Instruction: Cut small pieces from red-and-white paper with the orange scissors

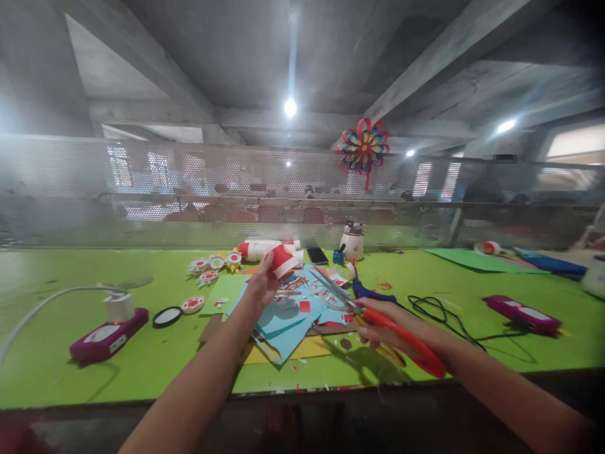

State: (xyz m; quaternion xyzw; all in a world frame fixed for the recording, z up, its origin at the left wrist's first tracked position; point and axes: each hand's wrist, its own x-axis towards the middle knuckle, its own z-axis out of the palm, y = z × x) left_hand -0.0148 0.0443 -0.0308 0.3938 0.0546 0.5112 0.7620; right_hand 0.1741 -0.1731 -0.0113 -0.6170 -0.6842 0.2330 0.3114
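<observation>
My left hand (262, 284) holds a small rolled piece of red and white paper (285, 260) up above the green table (70, 378). My right hand (385, 331) grips red-handled scissors (373, 315), their blades pointing up and left toward the roll. Under both hands lies a heap of light blue paper sheets (288, 318) with red and white scraps, on top of a yellow sheet (283, 352). Round red and white paper flowers (215, 265) lie to the left of the roll.
A purple device (108, 336) with white tape and a cable sits at left, a second purple device (520, 313) with a black cord at right. A black-rimmed lid (167, 316), phone (317, 255), white jar (352, 241), mesh fence (142, 189) with a paper pinwheel (363, 146).
</observation>
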